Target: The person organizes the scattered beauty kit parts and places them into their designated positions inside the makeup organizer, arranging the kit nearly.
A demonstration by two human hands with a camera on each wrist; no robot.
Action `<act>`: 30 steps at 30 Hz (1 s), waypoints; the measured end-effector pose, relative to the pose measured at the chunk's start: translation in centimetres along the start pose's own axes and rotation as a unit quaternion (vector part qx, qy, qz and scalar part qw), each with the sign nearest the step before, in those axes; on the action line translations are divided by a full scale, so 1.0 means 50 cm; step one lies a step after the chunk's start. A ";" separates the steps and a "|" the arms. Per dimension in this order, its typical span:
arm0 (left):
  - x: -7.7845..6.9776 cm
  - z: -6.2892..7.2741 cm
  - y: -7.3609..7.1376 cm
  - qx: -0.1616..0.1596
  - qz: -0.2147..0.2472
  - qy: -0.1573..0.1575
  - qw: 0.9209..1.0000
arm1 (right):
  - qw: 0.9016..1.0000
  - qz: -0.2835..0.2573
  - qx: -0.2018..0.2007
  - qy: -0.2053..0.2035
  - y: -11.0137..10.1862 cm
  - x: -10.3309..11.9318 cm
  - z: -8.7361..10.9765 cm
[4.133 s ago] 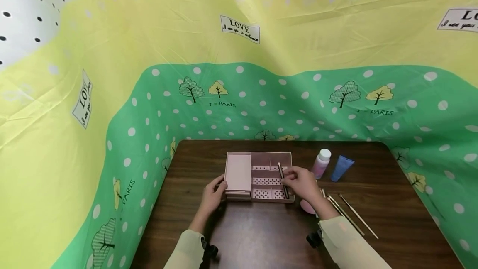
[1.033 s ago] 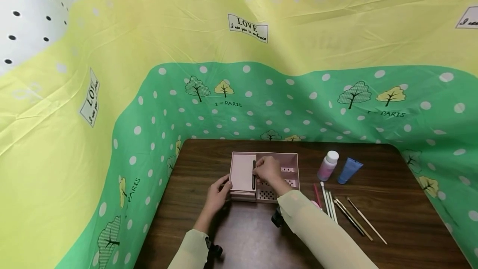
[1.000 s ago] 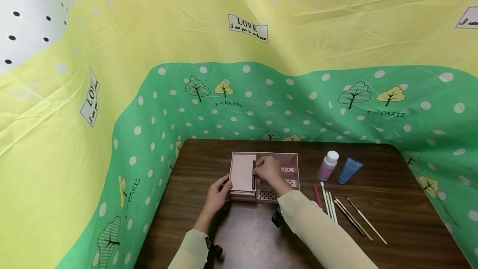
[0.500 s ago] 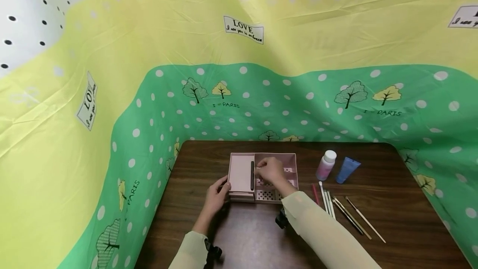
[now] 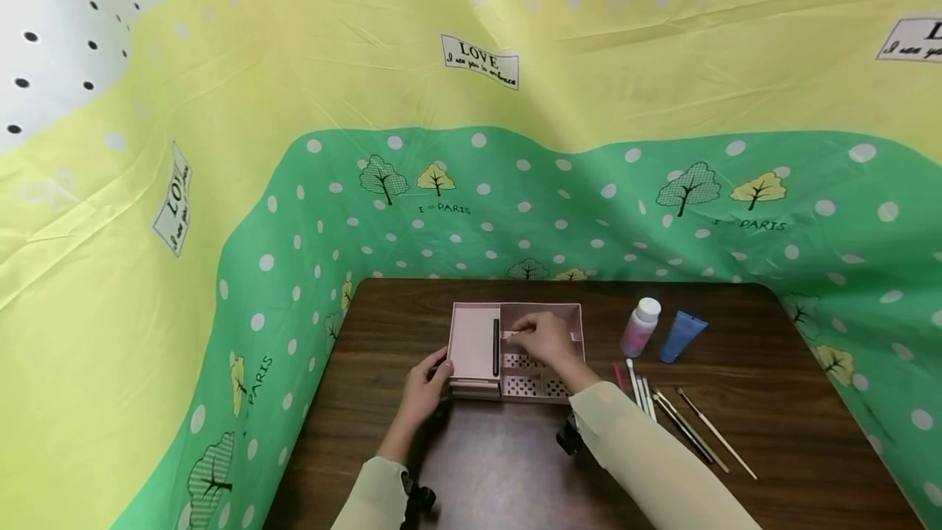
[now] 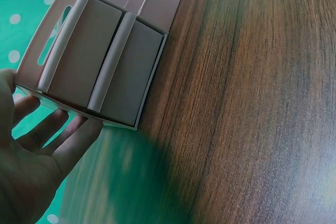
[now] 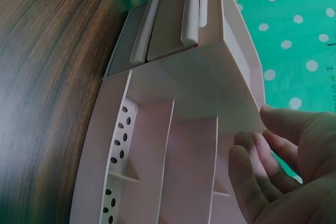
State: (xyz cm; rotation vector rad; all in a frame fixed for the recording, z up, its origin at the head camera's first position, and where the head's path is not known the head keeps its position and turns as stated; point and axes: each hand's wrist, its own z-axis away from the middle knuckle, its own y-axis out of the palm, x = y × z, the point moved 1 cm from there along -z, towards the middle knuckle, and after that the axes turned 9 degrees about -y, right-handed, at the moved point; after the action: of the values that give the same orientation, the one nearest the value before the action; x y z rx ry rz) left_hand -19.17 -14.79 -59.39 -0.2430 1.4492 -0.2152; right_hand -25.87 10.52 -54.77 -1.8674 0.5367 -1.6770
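On the wooden table stands a pink desk organizer (image 5: 471, 342), its flat-topped drawer block at the left and divided compartments at the right. A slim dark pen-like stick (image 5: 496, 348) lies lengthwise along the right edge of that flat top. My left hand (image 5: 425, 385) touches the organizer's left side, with fairly straight fingertips against the side wall in the left wrist view. My right hand (image 5: 545, 339) hovers over the rear compartments, apart from the stick. In the right wrist view, the right hand's loosely bent fingers (image 7: 244, 182) hold nothing.
Right of the organizer stand a white-capped pink bottle (image 5: 640, 327) and a blue tube (image 5: 682, 336). Several slender brushes (image 5: 688, 425) and a red stick (image 5: 618, 376) lie nearer the right arm. A patterned curtain (image 5: 471, 219) hangs behind the table.
My right hand carried the dark stick from above the compartments leftward onto the organizer's flat top, let it go and drew back to the right. The left hand stays at the organizer's side.
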 end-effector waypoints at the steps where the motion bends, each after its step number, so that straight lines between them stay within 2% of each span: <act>1: -0.004 0.003 -0.001 0.001 0.001 0.006 1.000 | 1.000 0.000 -0.001 -0.002 -0.002 -0.003 0.001; 3: -0.008 0.007 -0.002 0.001 0.007 0.009 1.000 | 1.000 -0.003 -0.003 -0.004 -0.007 -0.009 0.004; 10: 0.065 -0.033 0.002 0.009 0.022 -0.006 1.000 | 1.000 -0.018 -0.001 -0.013 -0.030 -0.030 0.015; 17: 0.062 -0.037 -0.002 0.022 0.034 -0.024 0.999 | 0.999 -0.009 0.000 -0.032 -0.049 -0.048 0.026; 21: 0.060 -0.041 -0.004 0.030 0.036 -0.029 0.998 | 1.000 -0.004 0.003 -0.029 -0.061 -0.060 0.033; 30: 0.060 -0.048 -0.013 0.049 0.058 -0.050 0.996 | 0.999 -0.031 0.005 -0.029 -0.089 -0.091 0.060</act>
State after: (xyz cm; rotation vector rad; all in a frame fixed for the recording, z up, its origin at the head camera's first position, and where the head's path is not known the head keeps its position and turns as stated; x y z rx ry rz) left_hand -21.21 -16.37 -62.29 -0.0873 1.3449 -0.1769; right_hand -23.84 17.23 -55.54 -1.9374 0.4517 -1.6559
